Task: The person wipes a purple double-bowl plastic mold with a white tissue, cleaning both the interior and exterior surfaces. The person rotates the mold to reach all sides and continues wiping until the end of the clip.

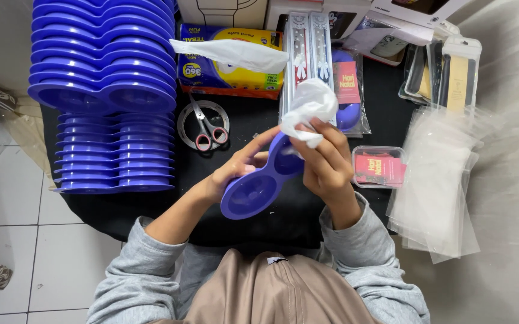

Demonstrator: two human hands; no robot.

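Gripping a purple double-bowl tray over the black table, the left hand curls around its rim; the right hand pinches a white tissue against it. Scissors lie just beyond, stacked trays left, clear bags right.

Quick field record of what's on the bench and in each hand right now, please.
left hand: holds a blue double-bowl tray
right hand: presses a white tissue into the tray's upper bowl
stacks: matching blue trays, far left
centre: scissors lying on a tape roll, tissue pack behind
right: clear bags
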